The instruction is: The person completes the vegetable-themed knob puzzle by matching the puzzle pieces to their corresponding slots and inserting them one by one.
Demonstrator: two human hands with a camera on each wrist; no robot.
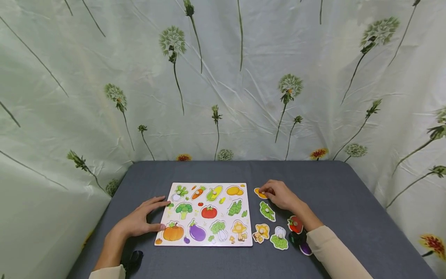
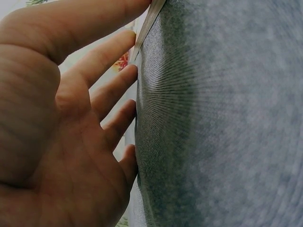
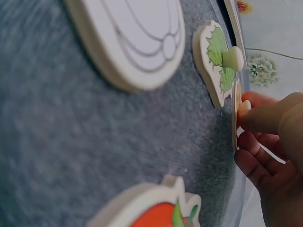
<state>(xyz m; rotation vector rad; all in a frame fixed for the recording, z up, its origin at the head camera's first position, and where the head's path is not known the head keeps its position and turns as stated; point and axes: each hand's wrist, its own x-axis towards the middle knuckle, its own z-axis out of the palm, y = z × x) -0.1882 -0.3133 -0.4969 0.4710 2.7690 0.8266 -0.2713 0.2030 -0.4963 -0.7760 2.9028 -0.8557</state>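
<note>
My right hand point(image 1: 281, 195) pinches the small knob of an orange puzzle piece point(image 1: 258, 192), just right of the board's upper right corner. In the right wrist view, thumb and fingers close round that knob, and the orange piece point(image 3: 235, 113) is seen nearly edge-on. The white vegetable puzzle board point(image 1: 223, 217) lies flat on the table. Along its left edge rests my left hand point(image 1: 136, 219), fingers and thumb spread, tips on the border. The left wrist view shows that hand's palm point(image 2: 80, 137) with relaxed fingers at the board's edge point(image 2: 149, 28).
Right of the board lie a green leafy piece point(image 1: 267, 211), a mushroom piece point(image 1: 261, 233) and a cabbage piece point(image 1: 279, 239). A tomato piece point(image 1: 295, 224) and an eggplant piece point(image 1: 305, 248) are partly covered by the right wrist. Carrot point(image 1: 199, 192) and corn point(image 1: 214, 193) in the board show knobs.
</note>
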